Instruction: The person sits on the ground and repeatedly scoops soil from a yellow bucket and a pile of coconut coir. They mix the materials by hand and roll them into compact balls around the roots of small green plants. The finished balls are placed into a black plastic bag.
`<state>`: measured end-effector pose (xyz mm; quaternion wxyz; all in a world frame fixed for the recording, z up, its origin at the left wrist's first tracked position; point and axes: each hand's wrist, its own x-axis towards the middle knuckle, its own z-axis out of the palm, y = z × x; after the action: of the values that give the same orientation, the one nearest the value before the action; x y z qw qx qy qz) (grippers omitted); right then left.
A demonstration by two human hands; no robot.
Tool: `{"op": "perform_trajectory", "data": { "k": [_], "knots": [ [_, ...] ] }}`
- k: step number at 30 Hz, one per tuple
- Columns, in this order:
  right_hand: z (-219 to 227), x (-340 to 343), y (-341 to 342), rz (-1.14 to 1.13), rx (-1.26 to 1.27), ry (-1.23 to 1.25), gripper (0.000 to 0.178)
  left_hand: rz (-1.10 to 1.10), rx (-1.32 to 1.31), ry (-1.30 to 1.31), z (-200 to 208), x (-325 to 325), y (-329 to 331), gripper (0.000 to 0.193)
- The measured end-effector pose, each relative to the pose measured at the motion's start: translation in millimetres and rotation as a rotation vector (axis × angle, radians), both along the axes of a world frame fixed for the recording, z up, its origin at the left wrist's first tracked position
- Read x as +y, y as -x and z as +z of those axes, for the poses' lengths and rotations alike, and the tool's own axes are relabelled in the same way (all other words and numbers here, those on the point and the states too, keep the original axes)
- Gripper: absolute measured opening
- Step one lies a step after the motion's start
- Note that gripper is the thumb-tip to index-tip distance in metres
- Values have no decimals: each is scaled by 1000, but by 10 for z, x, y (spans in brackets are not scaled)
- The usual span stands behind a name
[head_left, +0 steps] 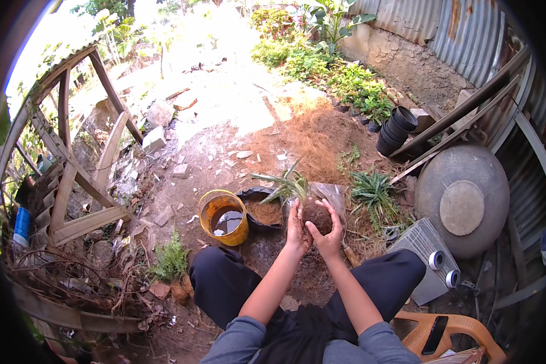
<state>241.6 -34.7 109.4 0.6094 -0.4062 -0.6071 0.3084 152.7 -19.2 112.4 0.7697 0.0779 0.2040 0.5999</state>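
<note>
Both my hands cup a brown, rounded root ball (317, 217) in front of my knees. Spiky grey-green leaves of the plant (287, 185) rise from it, leaning to the left. My left hand (296, 230) presses on the ball's left side, its fingers dirty with soil. Around the right side curve the fingers of my right hand (327, 232), with the thumb toward me. Beneath the ball lies a clear plastic sheet (337, 194). Just left of my hands, a black plastic bag (264, 227) holds brown fibre (264, 212). The ball's underside is hidden.
A yellow bucket (239, 234) of dark water stands left of the bag. Loose brown fibre (297, 145) covers ground ahead. On the right are leafy plants (375, 193), stacked black pots (397, 130), a big round basin (467, 164), a grey crate (420, 242) and an orange chair (467, 324) with a phone (435, 335).
</note>
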Motion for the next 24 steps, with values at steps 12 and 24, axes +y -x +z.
{"op": "perform_trajectory", "data": {
  "k": [12,24],
  "knots": [
    [286,42,124,-109,-372,-417,60,206,-10,-90,-173,-29,-128,32],
    [470,12,-14,93,-198,-270,39,-19,-392,-293,-6,-6,123,52]
  ]
}}
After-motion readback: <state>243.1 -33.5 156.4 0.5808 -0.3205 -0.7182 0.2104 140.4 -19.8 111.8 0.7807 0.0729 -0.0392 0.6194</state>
